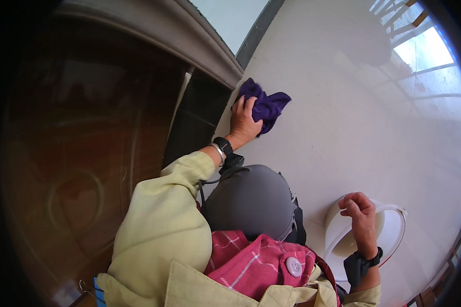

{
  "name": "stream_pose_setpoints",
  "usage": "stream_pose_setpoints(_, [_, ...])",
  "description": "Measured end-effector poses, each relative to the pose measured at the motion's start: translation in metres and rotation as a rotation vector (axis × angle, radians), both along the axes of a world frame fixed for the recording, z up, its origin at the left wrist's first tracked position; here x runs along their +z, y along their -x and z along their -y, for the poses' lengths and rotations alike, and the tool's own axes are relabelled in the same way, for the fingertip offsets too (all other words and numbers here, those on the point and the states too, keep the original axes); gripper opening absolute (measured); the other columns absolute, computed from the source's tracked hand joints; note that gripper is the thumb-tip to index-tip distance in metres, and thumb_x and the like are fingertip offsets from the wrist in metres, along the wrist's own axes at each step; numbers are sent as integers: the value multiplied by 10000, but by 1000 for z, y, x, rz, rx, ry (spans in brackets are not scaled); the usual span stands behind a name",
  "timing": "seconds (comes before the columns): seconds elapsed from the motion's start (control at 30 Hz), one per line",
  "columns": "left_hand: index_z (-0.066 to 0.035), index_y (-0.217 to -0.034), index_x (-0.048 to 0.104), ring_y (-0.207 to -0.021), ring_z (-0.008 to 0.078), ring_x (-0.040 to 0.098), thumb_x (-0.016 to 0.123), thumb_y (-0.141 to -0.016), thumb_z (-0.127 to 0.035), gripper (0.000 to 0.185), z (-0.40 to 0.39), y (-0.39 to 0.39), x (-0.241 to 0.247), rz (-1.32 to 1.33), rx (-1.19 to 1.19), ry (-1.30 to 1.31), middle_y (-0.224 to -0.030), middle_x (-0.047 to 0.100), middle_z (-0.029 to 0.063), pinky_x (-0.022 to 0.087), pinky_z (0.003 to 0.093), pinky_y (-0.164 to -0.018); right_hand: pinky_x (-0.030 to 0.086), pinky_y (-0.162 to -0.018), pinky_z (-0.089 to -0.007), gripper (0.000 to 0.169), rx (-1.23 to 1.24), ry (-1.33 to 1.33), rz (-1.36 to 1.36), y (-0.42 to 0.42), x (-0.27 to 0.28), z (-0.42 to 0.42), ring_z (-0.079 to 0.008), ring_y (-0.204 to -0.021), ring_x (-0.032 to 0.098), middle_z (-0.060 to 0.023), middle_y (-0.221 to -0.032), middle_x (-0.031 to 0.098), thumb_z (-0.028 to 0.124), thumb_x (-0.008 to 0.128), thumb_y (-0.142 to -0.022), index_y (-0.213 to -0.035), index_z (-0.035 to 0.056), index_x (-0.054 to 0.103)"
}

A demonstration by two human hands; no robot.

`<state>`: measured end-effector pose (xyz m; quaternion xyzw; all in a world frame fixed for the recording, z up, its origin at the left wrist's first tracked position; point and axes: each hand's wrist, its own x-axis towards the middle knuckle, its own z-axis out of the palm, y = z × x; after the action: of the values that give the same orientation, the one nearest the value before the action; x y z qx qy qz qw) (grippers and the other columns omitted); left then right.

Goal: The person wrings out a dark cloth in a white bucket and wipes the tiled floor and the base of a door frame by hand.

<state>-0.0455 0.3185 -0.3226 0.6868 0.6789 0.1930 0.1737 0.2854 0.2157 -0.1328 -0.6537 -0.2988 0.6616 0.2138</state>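
My left hand (246, 120) grips a crumpled purple cloth (271, 108) and presses it on the pale floor, close to the corner of a dark wooden door frame. A black band and a silver bangle circle that wrist. At the lower right, my right hand (358, 209) is loosely curled above a white plastic bucket (332, 245) with a wire handle. No object shows in this hand, though its palm side is partly hidden. The bucket's inside is partly covered by my forearm.
A glossy dark brown door panel (80, 153) stands at the left, with a black tiled strip (194, 115) beside it. A grey strip (255, 34) edges a pale surface at the top. Wooden furniture legs (401, 28) appear at the upper right. My grey-clad knee (253, 199) is between my arms.
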Motion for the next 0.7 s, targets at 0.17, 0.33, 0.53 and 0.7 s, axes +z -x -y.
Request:
stream_pose_setpoints(0.17, [-93, -1166, 422, -1096, 440, 383, 708, -620, -116, 616, -30, -31, -21, -108, 167, -99, -1234, 381, 253, 378, 477, -913, 471, -665, -258, 133, 19, 24, 36, 1, 5, 19, -122, -745, 573, -49, -786, 607, 141, 525, -867, -845, 21, 576])
stream_pose_setpoints(0.33, [-102, -1177, 416, -1083, 445, 386, 712, -619, -145, 633, -84, -48, -17, -152, 323, 40, -1207, 404, 244, 370, 479, -916, 482, -652, -261, 142, -51, 161, 67, 3, 10, 11, -125, -740, 584, -52, -781, 613, 157, 522, -872, -860, 26, 576])
stream_pose_setpoints(0.53, [-112, -1183, 425, -1091, 433, 382, 726, -630, -182, 634, -103, -58, -15, -171, 101, -69, -1236, 385, 231, 388, 494, -893, 490, -644, -261, 135, -164, 296, 41, 5, 1, 20, -116, -732, 587, -46, -777, 615, 164, 519, -878, -851, 42, 570])
stream_pose_setpoints(0.7, [-96, -1157, 439, -1098, 430, 384, 675, -667, -215, 557, -181, -84, -7, -119, 305, 161, -1254, 376, 228, 435, 473, -845, 471, -666, -254, 118, -201, 310, 70, 29, 22, 13, -122, -745, 574, -51, -798, 617, 118, 537, -869, -888, 13, 586])
